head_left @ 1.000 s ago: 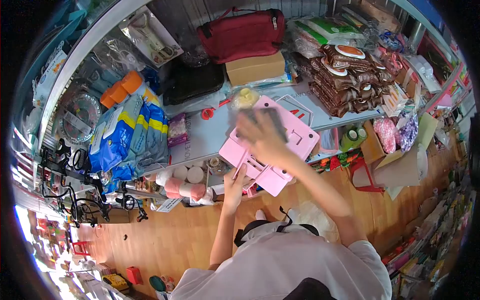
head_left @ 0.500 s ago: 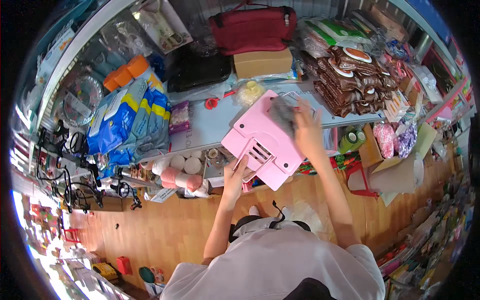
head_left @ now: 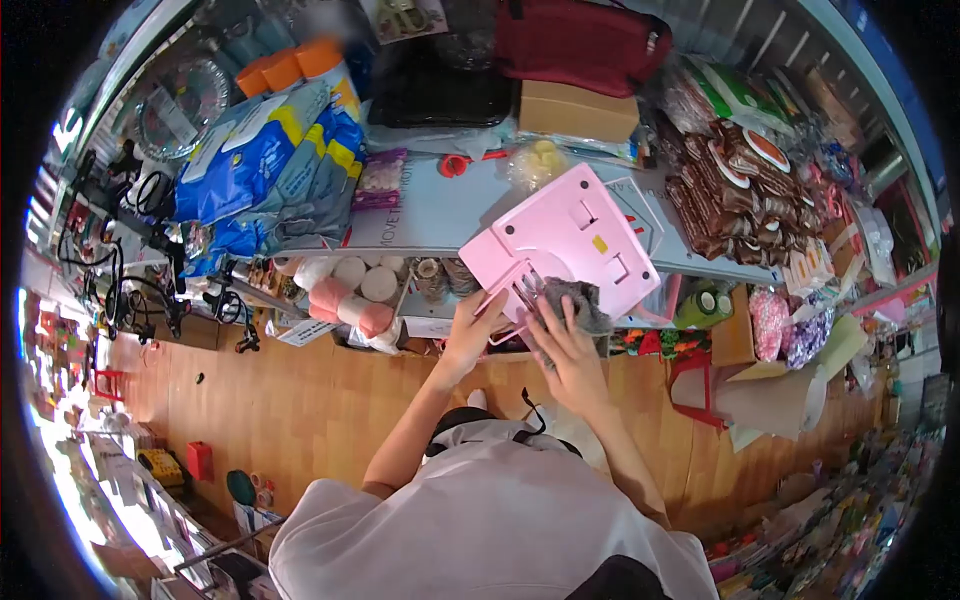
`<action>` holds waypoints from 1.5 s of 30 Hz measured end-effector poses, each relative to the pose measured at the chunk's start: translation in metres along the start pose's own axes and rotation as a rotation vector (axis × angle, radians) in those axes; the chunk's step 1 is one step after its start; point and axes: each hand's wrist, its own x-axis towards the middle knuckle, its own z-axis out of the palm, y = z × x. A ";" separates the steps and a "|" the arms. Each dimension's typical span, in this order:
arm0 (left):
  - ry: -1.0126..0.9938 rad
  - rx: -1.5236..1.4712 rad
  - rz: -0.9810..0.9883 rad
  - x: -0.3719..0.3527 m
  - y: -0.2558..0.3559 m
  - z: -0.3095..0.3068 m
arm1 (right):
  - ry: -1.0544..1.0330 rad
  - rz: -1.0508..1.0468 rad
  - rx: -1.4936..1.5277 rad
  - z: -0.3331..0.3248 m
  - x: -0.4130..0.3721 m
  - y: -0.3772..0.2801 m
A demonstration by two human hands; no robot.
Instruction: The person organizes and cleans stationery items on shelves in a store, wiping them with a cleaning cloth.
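A pink plastic case is tilted over the shelf's front edge, its flat face with dark round feet, slots and a small yellow label turned up. My left hand grips its near left edge, thumb on top. With fingers laid over it, my right hand holds a grey cloth against the near side of the case, beside the slotted recess. Part of the cloth is hidden under the fingers. What kind of device the case belongs to cannot be made out.
Blue wipe packs stand on the shelf at left, brown packs at right. Behind are a dark red bag and a cardboard box. Below right sits an open carton by a red stool.
My right hand and the cloth have moved from the far right part of the case to its near edge, uncovering the yellow label. The view has shifted; my left hand keeps its grip.
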 end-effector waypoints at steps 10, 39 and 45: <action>-0.003 0.068 -0.019 -0.011 0.001 0.000 | 0.230 0.070 -0.295 -0.039 0.033 0.038; -0.439 -0.114 0.013 -0.054 0.077 -0.020 | 0.636 0.826 1.409 -0.078 -0.069 -0.006; -0.594 -0.171 -0.140 -0.042 0.038 -0.011 | 0.662 0.815 1.459 -0.081 -0.077 0.006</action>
